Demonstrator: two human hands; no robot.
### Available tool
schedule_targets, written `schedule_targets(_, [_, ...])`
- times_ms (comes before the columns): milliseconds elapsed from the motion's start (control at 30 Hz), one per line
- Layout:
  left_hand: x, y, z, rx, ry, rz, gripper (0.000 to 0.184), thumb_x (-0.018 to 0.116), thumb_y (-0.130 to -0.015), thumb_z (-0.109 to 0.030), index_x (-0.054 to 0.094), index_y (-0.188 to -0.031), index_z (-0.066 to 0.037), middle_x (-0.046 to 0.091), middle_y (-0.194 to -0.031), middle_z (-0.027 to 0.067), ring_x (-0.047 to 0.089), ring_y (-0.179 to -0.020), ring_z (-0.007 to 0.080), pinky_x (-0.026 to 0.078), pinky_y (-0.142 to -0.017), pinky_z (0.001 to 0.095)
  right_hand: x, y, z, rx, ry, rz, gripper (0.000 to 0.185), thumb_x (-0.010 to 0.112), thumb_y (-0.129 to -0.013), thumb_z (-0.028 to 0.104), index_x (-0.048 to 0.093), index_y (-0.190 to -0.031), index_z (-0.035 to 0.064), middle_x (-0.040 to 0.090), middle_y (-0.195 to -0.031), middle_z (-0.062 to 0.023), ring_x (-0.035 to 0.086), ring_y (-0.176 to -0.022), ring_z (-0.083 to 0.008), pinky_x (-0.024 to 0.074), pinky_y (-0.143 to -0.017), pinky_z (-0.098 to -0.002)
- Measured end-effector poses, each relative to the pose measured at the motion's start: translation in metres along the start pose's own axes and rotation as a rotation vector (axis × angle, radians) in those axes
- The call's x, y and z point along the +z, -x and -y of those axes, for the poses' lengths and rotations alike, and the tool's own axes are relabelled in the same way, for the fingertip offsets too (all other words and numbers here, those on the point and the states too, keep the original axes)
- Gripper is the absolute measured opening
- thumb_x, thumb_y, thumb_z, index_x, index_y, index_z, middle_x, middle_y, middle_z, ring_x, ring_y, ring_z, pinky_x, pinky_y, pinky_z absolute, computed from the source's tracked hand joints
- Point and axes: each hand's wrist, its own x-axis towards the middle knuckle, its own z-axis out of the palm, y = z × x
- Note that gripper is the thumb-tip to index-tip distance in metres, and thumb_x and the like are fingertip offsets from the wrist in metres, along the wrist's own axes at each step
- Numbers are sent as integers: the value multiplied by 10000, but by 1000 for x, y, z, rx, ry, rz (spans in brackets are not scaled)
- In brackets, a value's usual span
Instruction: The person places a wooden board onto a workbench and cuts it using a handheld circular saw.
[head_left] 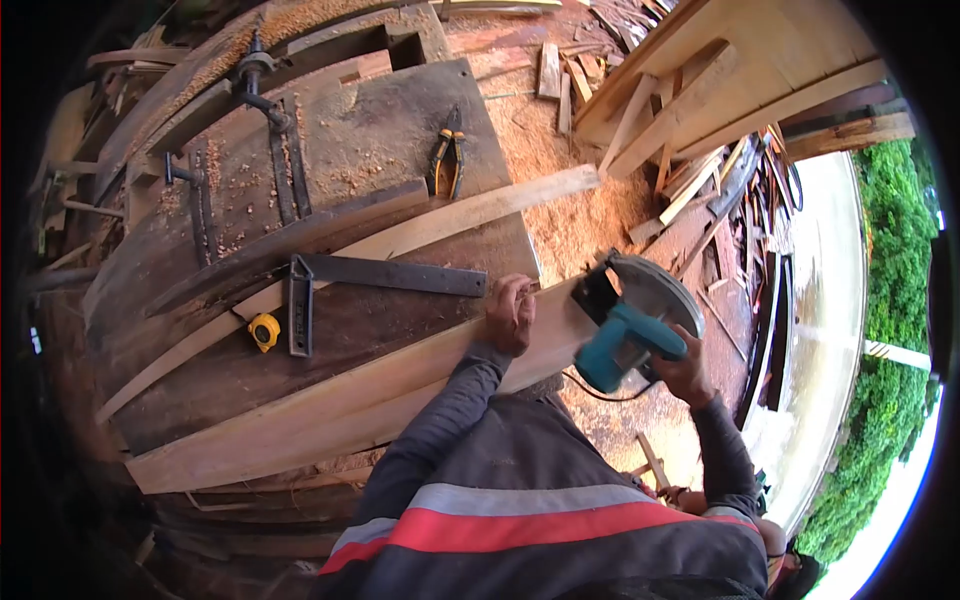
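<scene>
My right hand (685, 368) is wrapped around the rear handle of a teal circular saw (610, 350). The saw sits at the right end of a long pale wooden board (330, 395), its dark round guard facing away from me. My left hand (511, 315) rests at the board's far edge, left of the saw, with fingers curled together; what they hold, if anything, is hidden. Close to that hand lies a try square (390, 275) with a dark blade. A yellow tape measure (264, 331) is further left on the bench.
Orange-and-black pliers (448, 160) lie on the wooden workbench (370, 110), beyond a thin curved strip (480, 208). A metal clamp (262, 95) stands at the back left. Sawdust (545, 150) and wood offcuts (700, 185) cover the ground. A cord hangs below the saw. Another person shows at lower right.
</scene>
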Motion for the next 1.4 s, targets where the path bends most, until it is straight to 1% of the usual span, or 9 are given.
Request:
schedule_targets(100, [4, 3, -1, -23, -4, -1, 322, 470, -993, -245, 593, -1108, 30, 625, -1040, 214, 639, -901, 331, 519, -807, 411, -48, -1, -1, 14, 100, 102, 287, 684, -791, -10, 647, -1076, -2, 689, -889, -101, 647, -846, -131, 528, -751, -309])
schedule_targets(200, [9, 5, 6, -29, 17, -29, 281, 501, -988, -230, 609, -1075, 14, 636, -980, 201, 651, -802, 321, 531, -728, 394, -102, -24, -11, -218, 636, 138, 311, 725, -762, 106, 672, -1061, 41, 712, -882, -176, 707, -832, -341, 558, -722, -413])
schedule_targets(267, [9, 6, 9, 33, -26, -6, 182, 550, -949, -134, 597, -1044, 14, 610, -931, 192, 637, -790, 337, 529, -708, 398, -135, -52, -31, -213, 747, 206, 342, 743, -717, 153, 692, -1043, 62, 702, -826, -203, 683, -794, -404, 554, -698, -466])
schedule_targets(367, [8, 5, 6, 37, -5, -32, 146, 574, -925, -105, 595, -1001, 17, 612, -875, 195, 640, -774, 340, 524, -694, 410, -166, -99, -30, -250, 999, 158, 361, 728, -669, 148, 687, -1018, 63, 676, -751, -206, 669, -710, -408, 538, -655, -496])
schedule_targets(567, [13, 9, 20, 149, -19, 0, 140, 615, -907, -87, 581, -978, 28, 619, -862, 218, 646, -777, 353, 533, -684, 432, -178, -201, 27, -390, 1127, 57, 493, 705, -681, 135, 662, -1168, 69, 689, -853, -203, 672, -771, -399, 542, -692, -493])
schedule_targets(900, [10, 7, 11, 87, 70, 21, 222, 689, -877, -165, 589, -938, 23, 599, -852, 235, 615, -795, 414, 508, -723, 472, -8, -320, 262, -821, 1223, 186, 511, 702, -648, 130, 646, -1156, 148, 704, -884, -147, 689, -808, -390, 550, -695, -492])
schedule_targets(1000, [5, 7, 10, 97, 80, 12, 163, 685, -866, -114, 600, -925, 12, 610, -859, 217, 617, -776, 391, 508, -701, 453, 81, -337, 321, -767, 1330, 220, 430, 671, -687, 131, 645, -1116, 150, 709, -856, -138, 701, -804, -379, 557, -688, -486])
schedule_targets(1233, [-7, 8, 14, -107, 344, 130, 226, 612, -917, -203, 583, -963, 16, 602, -948, 233, 613, -923, 411, 499, -827, 478, 235, -357, 368, -880, 1452, 334, 379, 622, -755, 99, 637, -1133, 129, 705, -904, -166, 695, -846, -402, 564, -710, -496])
schedule_targets(1400, [-7, 5, 10, -120, 321, 170, 229, 598, -915, -207, 572, -948, 18, 596, -940, 230, 608, -931, 412, 496, -823, 490, 297, -324, 396, -799, 1479, 430, 171, 670, -775, 99, 695, -939, 55, 727, -927, -174, 719, -873, -376, 585, -728, -468])
